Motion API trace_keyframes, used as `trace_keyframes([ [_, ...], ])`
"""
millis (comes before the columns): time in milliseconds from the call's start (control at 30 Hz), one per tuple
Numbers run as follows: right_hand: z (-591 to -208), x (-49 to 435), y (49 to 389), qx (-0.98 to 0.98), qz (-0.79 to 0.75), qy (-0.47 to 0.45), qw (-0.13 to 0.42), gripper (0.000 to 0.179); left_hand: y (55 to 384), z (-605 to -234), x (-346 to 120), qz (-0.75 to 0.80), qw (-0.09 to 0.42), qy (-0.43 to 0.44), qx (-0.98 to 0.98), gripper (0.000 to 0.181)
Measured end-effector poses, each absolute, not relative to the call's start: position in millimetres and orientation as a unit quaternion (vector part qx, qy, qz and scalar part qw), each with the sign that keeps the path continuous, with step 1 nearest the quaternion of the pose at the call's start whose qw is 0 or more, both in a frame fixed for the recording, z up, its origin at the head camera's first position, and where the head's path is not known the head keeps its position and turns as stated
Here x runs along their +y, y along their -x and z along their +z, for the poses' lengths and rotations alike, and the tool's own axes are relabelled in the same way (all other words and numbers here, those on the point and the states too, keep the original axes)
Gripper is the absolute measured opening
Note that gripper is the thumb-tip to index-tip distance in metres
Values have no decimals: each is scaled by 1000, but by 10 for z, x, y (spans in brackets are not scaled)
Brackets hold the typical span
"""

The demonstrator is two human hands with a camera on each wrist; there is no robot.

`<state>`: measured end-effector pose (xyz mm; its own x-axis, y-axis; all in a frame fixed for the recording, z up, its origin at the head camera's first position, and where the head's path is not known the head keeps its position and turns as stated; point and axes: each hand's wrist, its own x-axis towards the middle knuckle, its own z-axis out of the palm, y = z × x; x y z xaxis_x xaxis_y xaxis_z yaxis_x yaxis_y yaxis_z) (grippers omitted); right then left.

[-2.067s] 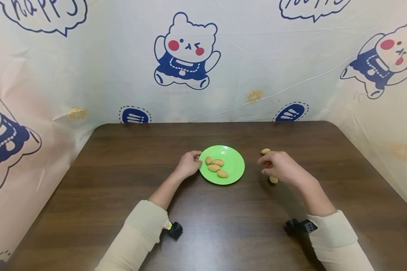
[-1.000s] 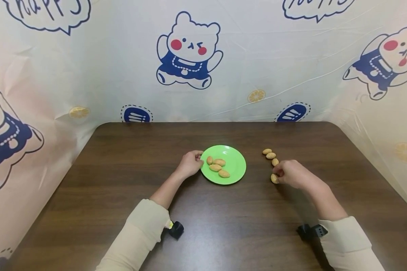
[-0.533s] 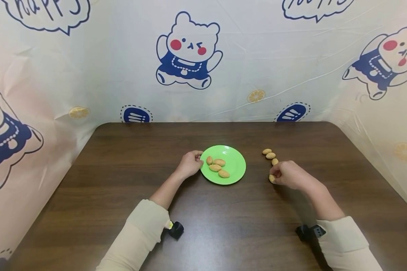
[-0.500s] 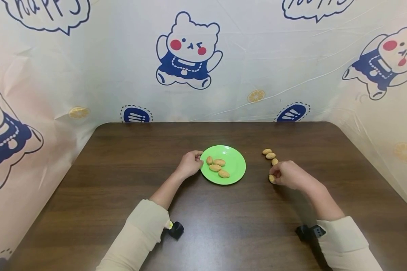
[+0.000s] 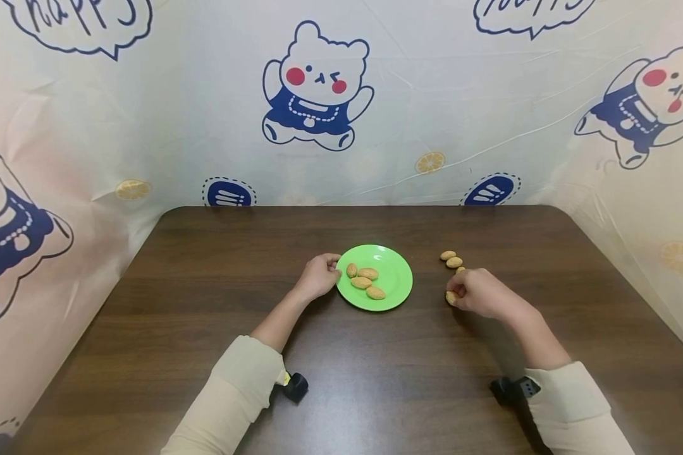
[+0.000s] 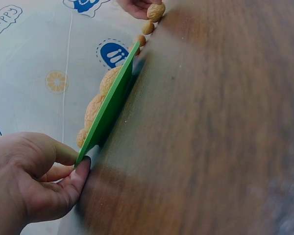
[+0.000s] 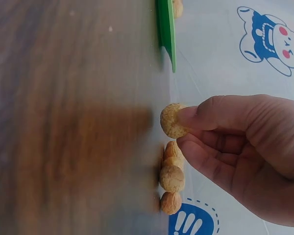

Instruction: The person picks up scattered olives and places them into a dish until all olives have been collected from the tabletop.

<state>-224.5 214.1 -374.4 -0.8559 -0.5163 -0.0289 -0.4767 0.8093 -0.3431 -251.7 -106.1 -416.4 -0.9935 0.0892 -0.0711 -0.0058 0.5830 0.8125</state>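
Note:
My left hand (image 5: 319,277) pinches the left rim of a green plate (image 5: 395,278) between thumb and fingers. Several tan peanuts (image 5: 361,282) with rough shells lie on the plate's left half. To the right of the plate, my right hand (image 5: 486,294) pinches one peanut (image 7: 174,120) between thumb and fingertips, close over the table. Just behind that hand, a short row of three peanuts (image 5: 454,262) lies on the wood, the nearest partly hidden by the hand in the head view.
The brown wooden table (image 5: 341,366) ends at a pale printed curtain (image 5: 205,114) at the back and sides. A small black camera (image 5: 296,387) sits at my left wrist and another camera (image 5: 506,390) at my right wrist.
My right hand came down to the nearest peanut of the row, pinched it and drew it a little left toward the plate. The left hand and plate have stayed in place.

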Motion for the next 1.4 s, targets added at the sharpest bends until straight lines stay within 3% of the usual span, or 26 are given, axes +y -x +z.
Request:
trace_keyframes([
  [733, -3704, 1963, 2296, 944, -158, 289, 10, 12, 2526, -4166, -1069, 455, 54, -22, 888, 39],
  [1400, -3674, 1643, 2342, 934, -192, 300, 11, 14, 2523, -4164, -1069, 453, 55, -21, 890, 40],
])
